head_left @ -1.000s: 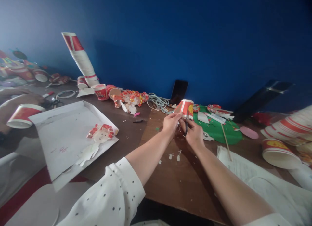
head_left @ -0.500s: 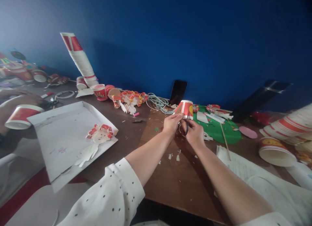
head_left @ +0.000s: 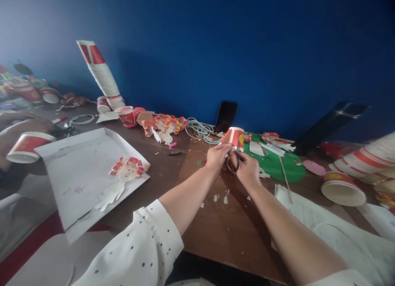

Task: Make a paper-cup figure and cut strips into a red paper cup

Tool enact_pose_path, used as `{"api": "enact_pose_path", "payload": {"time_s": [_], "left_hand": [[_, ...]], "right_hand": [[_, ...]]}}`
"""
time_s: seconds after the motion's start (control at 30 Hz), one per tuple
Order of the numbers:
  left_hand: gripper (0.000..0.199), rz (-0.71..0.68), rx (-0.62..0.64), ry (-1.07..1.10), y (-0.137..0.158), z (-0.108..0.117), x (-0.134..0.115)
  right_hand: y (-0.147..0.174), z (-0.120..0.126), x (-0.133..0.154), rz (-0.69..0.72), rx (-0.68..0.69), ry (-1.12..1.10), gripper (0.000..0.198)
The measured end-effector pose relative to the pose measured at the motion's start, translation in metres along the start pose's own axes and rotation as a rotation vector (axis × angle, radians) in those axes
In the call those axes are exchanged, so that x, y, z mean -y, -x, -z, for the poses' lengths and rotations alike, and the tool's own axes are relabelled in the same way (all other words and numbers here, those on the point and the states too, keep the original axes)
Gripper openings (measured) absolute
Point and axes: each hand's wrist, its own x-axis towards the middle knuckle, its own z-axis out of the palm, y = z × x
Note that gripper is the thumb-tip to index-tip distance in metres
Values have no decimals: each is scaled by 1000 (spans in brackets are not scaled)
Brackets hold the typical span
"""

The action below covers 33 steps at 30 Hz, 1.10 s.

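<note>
A red and white paper cup [head_left: 235, 137] is pinched in my left hand [head_left: 217, 156], its rim side facing toward me and its base up. My right hand [head_left: 248, 167] grips a pair of scissors [head_left: 237, 160] with dark handles, fingers in the loops. The scissor blades lie against the cup's side near the yellow print; I cannot tell how far they cut into it. Small white paper scraps [head_left: 225, 198] lie on the brown table [head_left: 210, 228] below my hands.
A green sheet [head_left: 277, 168] with cut paper lies behind my right hand. A phone [head_left: 226, 116] leans on the blue wall near coiled cable [head_left: 200, 129]. At left, a white box lid [head_left: 77, 170] holds a paper figure [head_left: 126, 170]. Another person's arm [head_left: 27, 127] is beyond it. Stacked cups [head_left: 367, 154] lie right.
My right hand and the scissors have shifted very slightly to the right. The loose cup at the right has rolled a little to the left. The cup in my left hand is nearly still.
</note>
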Motion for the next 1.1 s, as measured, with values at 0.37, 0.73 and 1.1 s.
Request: {"api": "enact_pose_path", "payload": {"time_s": [0.37,0.73,1.1], "left_hand": [[23,11,17,57,4,-1,-5],[18,24,95,153,-4,4,-7],[20,20,131,153,-7,7,-11]], "right_hand": [[-1,0,-3,22,3,39,41],[0,1,-2,14,5,95,44],[1,1,1,-66,53,-28,47]]}}
